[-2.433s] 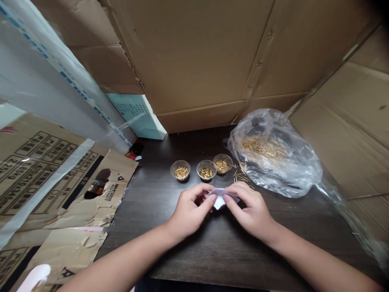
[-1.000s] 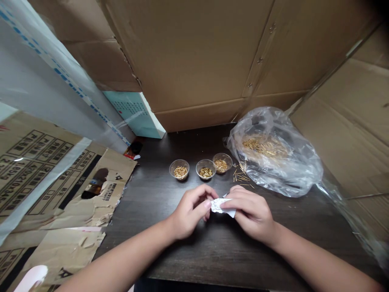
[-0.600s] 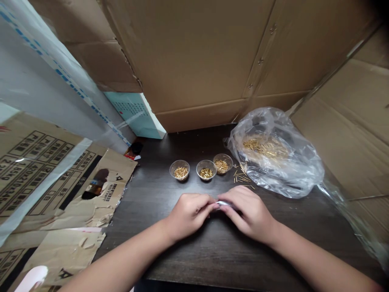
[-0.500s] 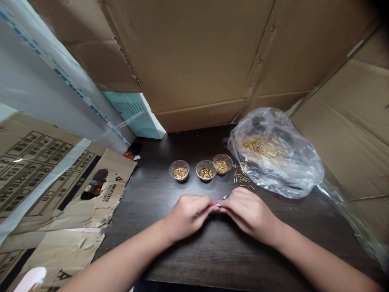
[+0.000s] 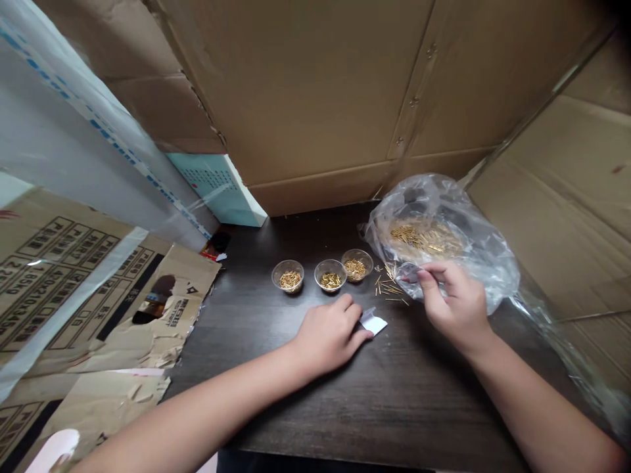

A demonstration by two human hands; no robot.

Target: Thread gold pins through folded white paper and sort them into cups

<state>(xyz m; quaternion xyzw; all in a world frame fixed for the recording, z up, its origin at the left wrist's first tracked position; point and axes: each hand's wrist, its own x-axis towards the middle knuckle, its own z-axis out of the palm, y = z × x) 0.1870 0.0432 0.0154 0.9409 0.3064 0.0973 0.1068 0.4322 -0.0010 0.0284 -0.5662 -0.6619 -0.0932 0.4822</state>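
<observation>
My left hand (image 5: 335, 332) rests low over the dark table, its thumb and fingers closed on the left end of a small folded white piece of paper (image 5: 375, 324). Farther right, my right hand (image 5: 456, 305) is raised, thumb and forefinger pinching a small clear plastic piece (image 5: 409, 271); its exact kind is hard to make out. Behind that hand lies a clear plastic bag (image 5: 493, 263) with many thin gold-coloured metal pins (image 5: 404, 233) inside. More loose pins (image 5: 389, 288) are scattered on the table between the bag and the paper.
Three small clear cups, a left one (image 5: 288, 276), a middle one (image 5: 330, 276) and a right one (image 5: 357, 265), contain short gold-coloured metal pieces. Cardboard walls (image 5: 315, 98) enclose the back and right. A printed cardboard sheet (image 5: 113, 282) and a light-blue box (image 5: 217, 187) stand left.
My hands have moved apart. The right one has gone right and up toward the bag and now pinches clear plastic; the left has shifted slightly right, and the white paper shows more.
</observation>
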